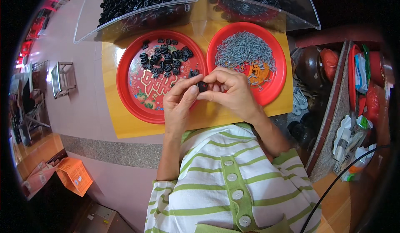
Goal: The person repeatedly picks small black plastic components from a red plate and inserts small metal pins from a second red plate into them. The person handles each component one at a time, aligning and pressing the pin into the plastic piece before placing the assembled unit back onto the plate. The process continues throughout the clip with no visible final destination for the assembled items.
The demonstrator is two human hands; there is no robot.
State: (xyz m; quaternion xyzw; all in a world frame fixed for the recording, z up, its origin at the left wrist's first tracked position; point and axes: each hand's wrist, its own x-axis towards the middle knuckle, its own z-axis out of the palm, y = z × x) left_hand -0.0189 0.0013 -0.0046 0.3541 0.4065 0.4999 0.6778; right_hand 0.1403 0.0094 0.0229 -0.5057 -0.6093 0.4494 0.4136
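Observation:
In front of my body my two hands meet over the gap between two red trays. My left hand (180,98) pinches a small black plastic piece (202,86) between thumb and fingers. The fingers of my right hand (231,86) are closed against the other side of that piece; whether they also hold a screw is hidden. Under my left hand is the left red tray (122,92), with a pile of black plastic pieces (166,58) in it. Beside my right hand, the right red tray (280,81) holds a heap of small grey screws (246,49).
Two clear plastic bins (137,15) (266,14) with many black pieces stand behind the trays. Everything rests on a yellow board (112,122). On the floor are a metal stool (62,78) and an orange crate (75,176). A black cable (333,182) runs at the lower right.

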